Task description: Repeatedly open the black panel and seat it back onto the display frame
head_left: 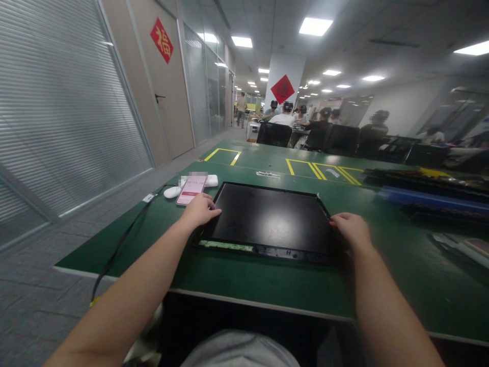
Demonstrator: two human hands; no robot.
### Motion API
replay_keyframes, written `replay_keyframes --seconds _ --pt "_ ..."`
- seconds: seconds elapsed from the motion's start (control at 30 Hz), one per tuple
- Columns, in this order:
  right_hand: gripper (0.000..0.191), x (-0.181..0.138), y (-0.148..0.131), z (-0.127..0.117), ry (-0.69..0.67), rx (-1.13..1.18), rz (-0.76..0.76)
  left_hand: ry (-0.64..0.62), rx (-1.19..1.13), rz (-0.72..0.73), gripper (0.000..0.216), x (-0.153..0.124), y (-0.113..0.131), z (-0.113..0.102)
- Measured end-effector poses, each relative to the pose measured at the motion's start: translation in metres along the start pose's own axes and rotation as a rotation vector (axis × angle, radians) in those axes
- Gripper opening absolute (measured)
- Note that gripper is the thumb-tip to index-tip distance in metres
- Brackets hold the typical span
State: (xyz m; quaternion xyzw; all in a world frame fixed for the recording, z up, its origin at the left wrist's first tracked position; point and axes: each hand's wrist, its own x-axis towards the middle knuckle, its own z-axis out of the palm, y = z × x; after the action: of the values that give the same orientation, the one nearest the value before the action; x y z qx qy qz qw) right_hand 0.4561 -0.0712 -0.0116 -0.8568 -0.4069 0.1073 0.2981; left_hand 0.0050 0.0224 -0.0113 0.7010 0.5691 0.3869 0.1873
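Note:
A black LCD screen panel (pixel 263 214) lies on the green table, with a green circuit board strip (pixel 225 246) along its near edge. My left hand (pixel 199 210) grips the panel's left edge, the thumb reaching over its face. At the right edge, my right hand (pixel 352 230) pinches the rim between thumb and fingers; some of those fingers are hidden underneath. Just beyond my left hand lies a phone (pixel 192 189) with a lit pink screen, partly over white objects.
Yellow tape (pixel 225 150) marks boxes on the green tabletop (pixel 260 278). A black cable (pixel 126 237) runs off the left edge. Dark strips and a blue strip (pixel 431 200) lie at right. Beyond the table, several people sit near black chairs (pixel 274 134).

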Motion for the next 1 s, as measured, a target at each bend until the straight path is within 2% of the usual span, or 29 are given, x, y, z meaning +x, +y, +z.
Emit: replay_keyframes --seconds 0.4,0.6,0.7,0.87,1.0 --pt "0.024 -0.0015 -0.0013 -0.0009 0.006 -0.022 -0.032 -0.03 0.063 -0.016 0.024 -0.0004 0.0 -0.0006" --pt "0.025 -0.0008 -0.0004 -0.0009 0.008 -0.015 -0.031 -0.162 0.312 0.008 0.022 -0.0005 -0.0005 -0.003" --pt "0.025 -0.0006 -0.0002 -0.0012 0.016 -0.018 -0.035 -0.191 0.388 0.022 0.026 -0.0007 0.0007 -0.0039" --pt "0.025 -0.0008 -0.0005 -0.0011 0.013 -0.015 -0.026 -0.202 0.332 0.024 0.022 -0.0039 0.0066 -0.0021" --pt "0.025 -0.001 -0.0001 -0.001 0.01 -0.025 -0.025 -0.212 0.3 0.044 0.028 -0.0061 0.0078 0.0003"
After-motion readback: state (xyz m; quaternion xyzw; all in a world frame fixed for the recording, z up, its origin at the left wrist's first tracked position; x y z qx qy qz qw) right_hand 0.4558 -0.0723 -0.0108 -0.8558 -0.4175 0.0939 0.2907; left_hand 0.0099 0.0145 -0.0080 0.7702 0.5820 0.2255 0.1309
